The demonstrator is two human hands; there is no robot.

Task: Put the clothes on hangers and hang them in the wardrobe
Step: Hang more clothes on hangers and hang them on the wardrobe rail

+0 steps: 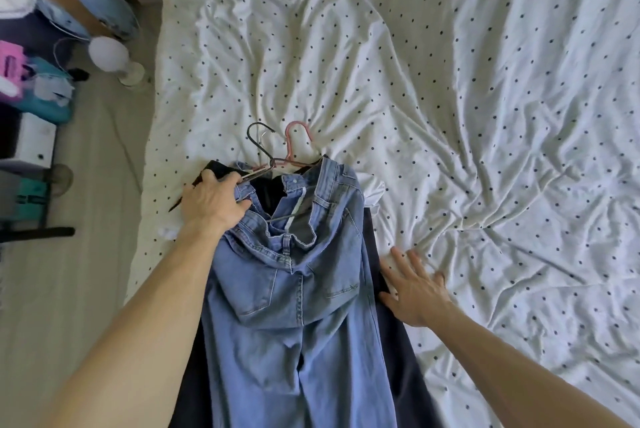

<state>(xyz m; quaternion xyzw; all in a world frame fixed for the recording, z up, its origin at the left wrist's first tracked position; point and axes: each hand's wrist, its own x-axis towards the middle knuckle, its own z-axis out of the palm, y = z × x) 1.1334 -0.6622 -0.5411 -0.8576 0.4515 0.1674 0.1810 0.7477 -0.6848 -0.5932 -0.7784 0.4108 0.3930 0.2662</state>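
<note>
Head view looks down on a bed (450, 81) with a creased, dotted white sheet, where light blue jeans (294, 323) lie lengthwise on top of a dark garment (398, 358). The legs of both run off the bottom edge. The dark garment is mostly covered, showing only along the sides and inside the open waistband.

Two hooks stick out beyond the waistband, a black hanger (258, 136) and a pink hanger (298, 129). Their shoulders are hidden under the denim. A corner of white cloth (375, 193) peeks out on the jeans' right.

The left grip (213, 200) is curled round the waistband's left corner. Whether it also holds a hanger arm cannot be told. The right grip (415, 285) lies spread and flat at the dark garment's right edge, its fingers on the sheet.

A pale strip (294, 206) inside the waistband is too blurred to read. On the floor (86, 254) to the left stand a round white lamp (107, 53) and a white box (34, 143), both smeared and partly cut off.
</note>
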